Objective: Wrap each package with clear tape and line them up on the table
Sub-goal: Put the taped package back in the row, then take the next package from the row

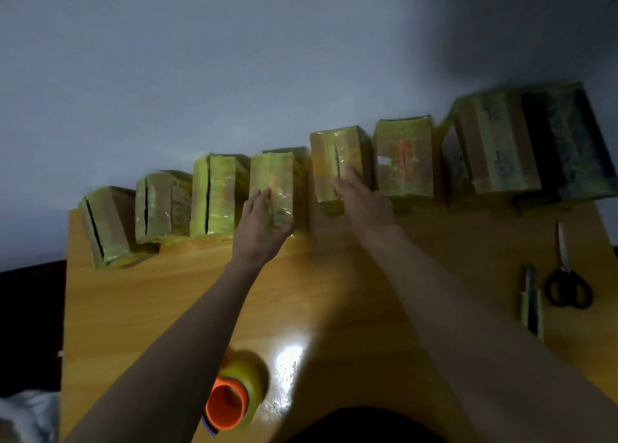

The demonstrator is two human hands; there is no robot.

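- Along the far edge of the table, from 9 o'clock to 2 o'clock, stands a row of tape-wrapped cardboard packages with a yellowish glossy film.
- Left hand (pixel 264 220): fingers extended along the near left face of the fourth narrow wrapped package (pixel 279 188); it touches the package, and no curled grip is visible.
- Right hand (pixel 359 195): flat, fingers straight, pressing the top of the fifth squat wrapped package (pixel 337 165), just at 3 o'clock of the fourth.
- Judged step: closing the gap between these two packages to even the line. Push low and evenly with flat palms so neither package tips; keep near faces level with the neighbours.
- Neighbours: the third yellow-wrapped package (pixel 217 195) stands just beside the fourth at 9 o'clock; the sixth wrapped package with red print (pixel 403 160) stands just beside the fifth at 3 o'clock. Side room is tight.
- Wall behind the row prevents backward travel.
- Orange-cored roll of clear tape (pixel 235 392) lies at 6 o'clock beneath the left forearm.
- Black-handled scissors (pixel 567 275) and a slim utility knife (pixel 531 300) lie at 4 o'clock, well apart from both hands.
- Wooden table (pixel 334 292) offers open room toward 6 o'clock.
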